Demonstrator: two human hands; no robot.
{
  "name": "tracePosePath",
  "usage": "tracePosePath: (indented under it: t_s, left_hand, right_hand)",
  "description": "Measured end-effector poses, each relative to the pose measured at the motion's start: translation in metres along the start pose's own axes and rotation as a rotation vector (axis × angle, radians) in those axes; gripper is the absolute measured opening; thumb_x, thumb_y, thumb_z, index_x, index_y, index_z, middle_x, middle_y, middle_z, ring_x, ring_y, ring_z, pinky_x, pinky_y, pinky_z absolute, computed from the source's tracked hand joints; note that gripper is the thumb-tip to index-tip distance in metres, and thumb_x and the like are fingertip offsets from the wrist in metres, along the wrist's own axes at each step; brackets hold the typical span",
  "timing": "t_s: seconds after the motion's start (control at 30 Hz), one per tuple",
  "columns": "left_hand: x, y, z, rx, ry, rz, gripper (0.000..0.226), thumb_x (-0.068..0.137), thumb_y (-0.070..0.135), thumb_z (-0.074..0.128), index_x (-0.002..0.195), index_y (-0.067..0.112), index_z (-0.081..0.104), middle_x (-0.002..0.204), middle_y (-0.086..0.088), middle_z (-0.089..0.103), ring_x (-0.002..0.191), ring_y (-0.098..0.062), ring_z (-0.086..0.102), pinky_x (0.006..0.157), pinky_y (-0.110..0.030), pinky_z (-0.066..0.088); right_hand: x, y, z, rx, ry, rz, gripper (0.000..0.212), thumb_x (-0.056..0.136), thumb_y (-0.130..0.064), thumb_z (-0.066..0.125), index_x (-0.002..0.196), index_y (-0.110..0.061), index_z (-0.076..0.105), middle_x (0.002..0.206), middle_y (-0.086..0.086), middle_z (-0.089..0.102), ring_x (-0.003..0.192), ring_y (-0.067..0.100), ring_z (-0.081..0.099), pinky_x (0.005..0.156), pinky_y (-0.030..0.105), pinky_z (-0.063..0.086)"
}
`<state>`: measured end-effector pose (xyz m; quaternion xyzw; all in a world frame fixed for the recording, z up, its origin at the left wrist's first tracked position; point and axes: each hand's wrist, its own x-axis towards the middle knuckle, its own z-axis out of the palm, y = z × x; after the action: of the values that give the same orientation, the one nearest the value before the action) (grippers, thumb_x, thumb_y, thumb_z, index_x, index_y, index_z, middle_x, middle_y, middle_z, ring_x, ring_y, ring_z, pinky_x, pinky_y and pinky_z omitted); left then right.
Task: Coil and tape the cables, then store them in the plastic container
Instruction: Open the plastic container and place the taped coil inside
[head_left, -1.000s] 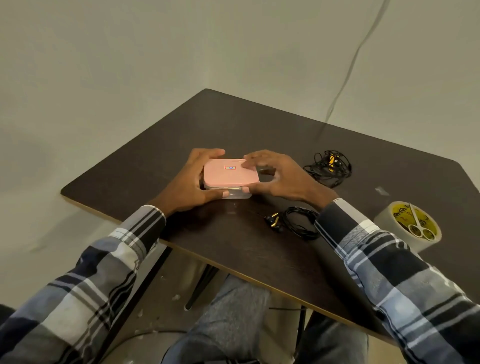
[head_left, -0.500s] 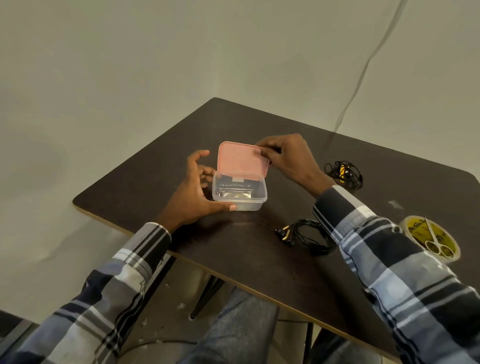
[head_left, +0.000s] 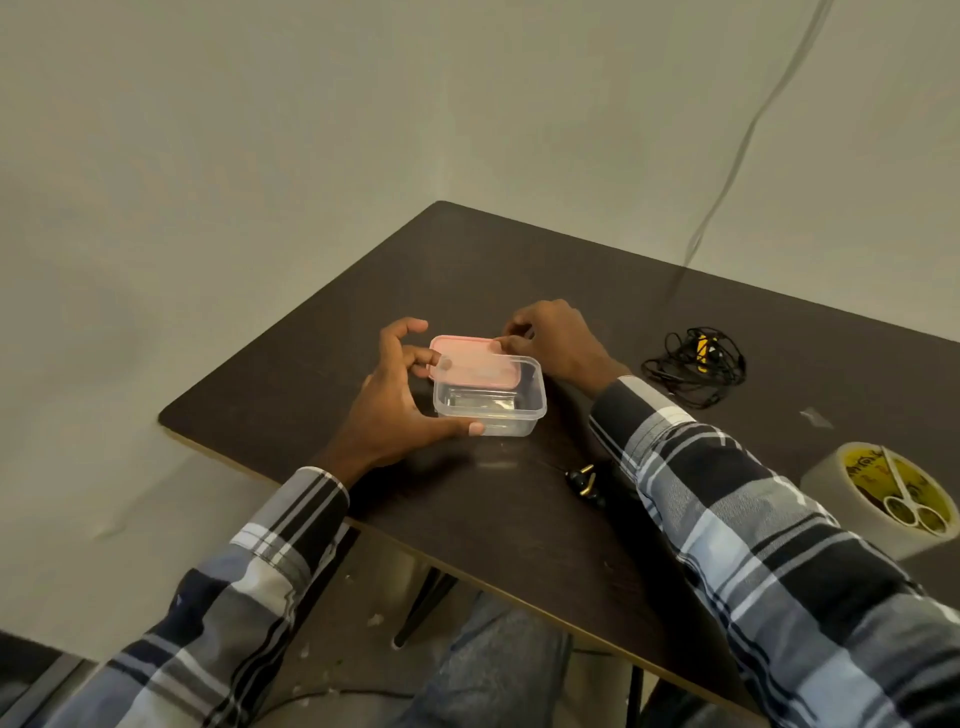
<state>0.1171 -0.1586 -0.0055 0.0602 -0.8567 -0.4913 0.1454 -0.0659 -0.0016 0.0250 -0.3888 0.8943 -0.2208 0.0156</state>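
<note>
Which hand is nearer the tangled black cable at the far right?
Right. The right hand pinches the pink lid, beside the cable; the left hand holds the container farther away.

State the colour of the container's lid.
Pink; the lid shows best in the head view, the only one.

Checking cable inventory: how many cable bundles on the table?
2: one tangled black cable bundle right of the clear container; another cable mostly hidden under the right sleeve.

L hand (head_left: 395, 410) grips clear container (head_left: 488, 410) w/ thumb, R hand (head_left: 556, 338) pinches pink lid (head_left: 472, 366) behind it.
</note>
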Motion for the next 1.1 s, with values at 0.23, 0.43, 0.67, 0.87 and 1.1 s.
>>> tracePosePath:
  t_s: [0.23, 0.43, 0.67, 0.87, 1.1]
  left_hand:
    - [-0.001, 0.032, -0.007, 0.053, 0.119, 0.074, 0.101, 0.052, 0.060, 0.085, 0.135, 0.039, 0.031, 0.134, 0.010, 0.045, 0.119, -0.009, 0.044, 0.099, -0.022, 0.039]
    - [0.000, 0.094, 0.036, 0.075, 0.217, 0.356, 0.023, 0.078, 0.027, 0.081, 0.097, 0.021, 0.069, 0.097, 0.010, 0.062, 0.079, -0.005, 0.055, 0.067, -0.007, 0.037]
    - [-0.002, 0.103, 0.108, 0.356, -0.176, 0.307, 0.028, 0.083, 0.037, 0.075, 0.105, 0.020, 0.072, 0.094, 0.005, 0.065, 0.078, -0.003, 0.057, 0.076, -0.029, 0.048]
    - [-0.006, 0.103, 0.122, 0.565, -0.274, 0.129, 0.025, 0.087, 0.040, 0.068, 0.097, 0.018, 0.072, 0.094, 0.001, 0.066, 0.088, -0.017, 0.063, 0.076, -0.032, 0.051]
    - [-0.002, 0.105, 0.116, 0.442, -0.355, 0.051, 0.017, 0.088, 0.035, 0.068, 0.087, 0.019, 0.073, 0.078, 0.002, 0.070, 0.074, -0.014, 0.066, 0.066, -0.027, 0.049]
  right_hand:
    - [-0.058, 0.006, -0.045, -0.087, 0.178, 0.018, 0.020, 0.092, -0.032, 0.069, 0.097, -0.013, 0.077, 0.095, 0.002, 0.075, 0.082, 0.013, 0.065, 0.078, 0.033, 0.056]
    - [-0.144, 0.024, -0.071, -0.041, 0.234, 0.293, 0.015, 0.087, -0.034, 0.075, 0.090, -0.020, 0.078, 0.084, -0.005, 0.072, 0.078, 0.007, 0.063, 0.066, 0.019, 0.044]
    - [-0.209, 0.030, -0.065, -0.029, 0.054, 0.508, 0.029, 0.082, -0.053, 0.073, 0.097, -0.028, 0.073, 0.089, -0.011, 0.066, 0.082, 0.008, 0.062, 0.061, 0.020, 0.040]
    - [-0.223, 0.025, -0.049, -0.010, 0.149, 0.525, 0.022, 0.087, -0.031, 0.073, 0.107, -0.023, 0.073, 0.094, -0.010, 0.061, 0.085, 0.008, 0.057, 0.070, 0.021, 0.038]
    - [-0.223, 0.024, -0.045, 0.191, 0.458, 0.434, 0.011, 0.085, -0.020, 0.073, 0.094, -0.025, 0.076, 0.089, -0.012, 0.067, 0.078, 0.003, 0.061, 0.071, 0.027, 0.052]
